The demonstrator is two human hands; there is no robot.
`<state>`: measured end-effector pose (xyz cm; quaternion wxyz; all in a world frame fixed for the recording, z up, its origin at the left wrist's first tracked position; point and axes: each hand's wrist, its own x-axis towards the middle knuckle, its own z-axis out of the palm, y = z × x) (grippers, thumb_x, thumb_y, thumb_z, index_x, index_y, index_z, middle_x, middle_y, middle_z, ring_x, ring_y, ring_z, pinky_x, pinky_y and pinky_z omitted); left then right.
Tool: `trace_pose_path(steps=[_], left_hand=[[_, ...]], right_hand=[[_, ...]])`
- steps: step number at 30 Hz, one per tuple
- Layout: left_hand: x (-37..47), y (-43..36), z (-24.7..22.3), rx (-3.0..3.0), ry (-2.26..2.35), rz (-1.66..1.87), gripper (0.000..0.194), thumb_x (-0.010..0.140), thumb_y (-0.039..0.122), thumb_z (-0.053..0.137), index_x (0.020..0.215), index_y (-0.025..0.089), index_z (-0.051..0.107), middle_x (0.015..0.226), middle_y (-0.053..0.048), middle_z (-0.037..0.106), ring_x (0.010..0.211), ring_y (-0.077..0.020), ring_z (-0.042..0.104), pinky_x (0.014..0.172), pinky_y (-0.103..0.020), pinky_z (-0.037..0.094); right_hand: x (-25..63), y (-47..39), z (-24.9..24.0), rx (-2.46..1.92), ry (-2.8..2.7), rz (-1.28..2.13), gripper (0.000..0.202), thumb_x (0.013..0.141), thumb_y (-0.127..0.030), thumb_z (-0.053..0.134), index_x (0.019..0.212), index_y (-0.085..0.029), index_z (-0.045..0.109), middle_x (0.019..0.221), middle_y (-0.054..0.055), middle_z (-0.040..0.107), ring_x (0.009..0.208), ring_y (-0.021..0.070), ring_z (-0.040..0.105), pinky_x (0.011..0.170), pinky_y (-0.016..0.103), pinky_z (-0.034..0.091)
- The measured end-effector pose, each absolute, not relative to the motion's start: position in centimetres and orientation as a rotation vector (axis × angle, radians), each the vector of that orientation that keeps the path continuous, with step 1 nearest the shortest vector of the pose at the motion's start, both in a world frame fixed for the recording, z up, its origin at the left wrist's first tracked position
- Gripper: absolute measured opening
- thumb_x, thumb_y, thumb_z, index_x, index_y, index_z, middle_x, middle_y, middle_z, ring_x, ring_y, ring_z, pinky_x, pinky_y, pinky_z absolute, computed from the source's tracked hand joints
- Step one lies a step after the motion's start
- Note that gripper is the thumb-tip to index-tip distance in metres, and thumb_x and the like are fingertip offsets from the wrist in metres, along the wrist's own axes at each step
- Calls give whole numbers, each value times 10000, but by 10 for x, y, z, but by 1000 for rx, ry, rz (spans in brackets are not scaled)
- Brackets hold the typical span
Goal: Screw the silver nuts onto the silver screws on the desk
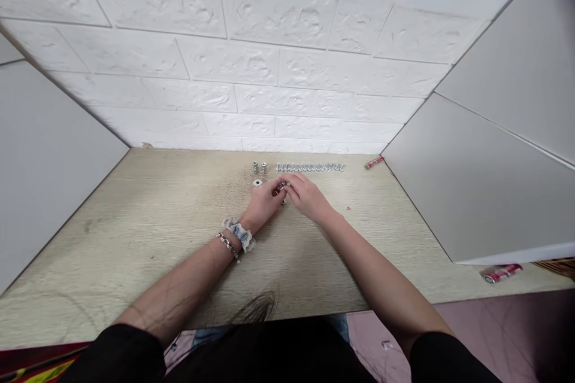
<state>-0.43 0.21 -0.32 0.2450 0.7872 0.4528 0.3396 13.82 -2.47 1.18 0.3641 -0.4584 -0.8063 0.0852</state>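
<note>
Left of centre on the worktop (pixel 179 203), two metal fittings (pixel 259 167) stand above a ring-shaped piece (pixel 257 183). The left hand (pixel 263 202) and right hand (pixel 309 197) pinch a small metal part (pixel 281 186) between their fingertips, probably for fine control; rightward, lined-up screws (pixel 314 167) seem arranged for easy picking.

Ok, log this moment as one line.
left hand: pinching small metal part | right hand: at it, grip unclear | beside left hand: washer-like ring | beyond: metal row, two metal pieces
</note>
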Motion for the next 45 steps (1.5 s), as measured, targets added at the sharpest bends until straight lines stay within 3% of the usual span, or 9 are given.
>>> trace_pose_path(steps=[5, 8, 10, 15, 23, 27, 35, 41, 45], left_hand=[[-4, -2, -2, 2174, 1176, 911, 254, 779, 212, 475, 934, 169, 672, 553, 41, 514, 527, -83, 413, 570, -202, 344], [-3, -5, 0, 2177, 1143, 930, 265, 796, 239, 470, 962, 176, 667, 567, 39, 534, 530, -82, 415, 577, -197, 352], [-3, -5, 1, 2172, 1146, 929, 261, 801, 261, 474, 954, 174, 667, 568, 39, 535, 526, -82, 413, 573, -198, 350], [-4, -3, 1, 2165, 1152, 917, 267, 793, 232, 471, 974, 178, 659, 571, 39, 530, 534, -86, 423, 579, -201, 351], [-5, 1, -5, 2181, 1199, 965, 171, 784, 221, 492, 835, 145, 637, 651, 3, 583, 589, -101, 463, 615, -221, 382], [-5, 0, -3, 2183, 1181, 986, 205, 790, 217, 488, 903, 152, 647, 679, 0, 603, 613, -105, 486, 641, -223, 400], [-4, -2, -4, 2205, 1149, 969, 341, 813, 262, 489, 1101, 141, 626, 734, -30, 647, 670, -123, 537, 691, -233, 428], [-6, 0, -3, 2164, 1150, 955, 342, 809, 251, 488, 1113, 162, 615, 724, -6, 638, 648, -108, 525, 670, -217, 421], [-6, 0, -3, 2187, 1150, 950, 221, 786, 199, 498, 937, 155, 653, 713, -6, 627, 631, -105, 509, 658, -216, 409]], right_hand=[[139, -26, 11, -1329, -2086, 59, 183, 892, -258, 405, 900, -188, 574, 894, 69, 589, 831, 178, 547, 731, 308, 448], [141, -28, 12, -1436, -1996, -90, 309, 891, -358, 409, 664, -192, 535, 716, 48, 549, 676, 162, 510, 636, 291, 411], [141, -29, 14, -1455, -1926, -103, 352, 899, -370, 384, 614, -198, 496, 656, 34, 516, 627, 153, 484, 602, 282, 394], [139, -29, 13, -1315, -2026, -2, 164, 876, -257, 407, 887, -183, 553, 867, 67, 599, 822, 181, 543, 720, 302, 443], [134, -28, 2, -1126, -2038, -28, 274, 873, -187, 383, 1086, -173, 554, 1051, 97, 610, 1003, 188, 540, 889, 341, 449], [134, -28, 2, -1154, -2015, -15, 249, 900, -249, 378, 1043, -192, 573, 1021, 85, 622, 990, 183, 547, 883, 340, 442], [136, -28, 6, -1408, -1949, -98, 310, 885, -411, 412, 681, -205, 520, 713, 38, 571, 734, 174, 517, 726, 319, 389], [127, -30, 0, -1345, -1830, 5, 167, 865, -280, 412, 964, -192, 513, 880, 61, 593, 816, 182, 541, 780, 335, 415], [124, -30, -3, -1248, -1897, 32, 232, 833, -187, 408, 1027, -192, 535, 971, 78, 618, 930, 197, 551, 853, 365, 423]])
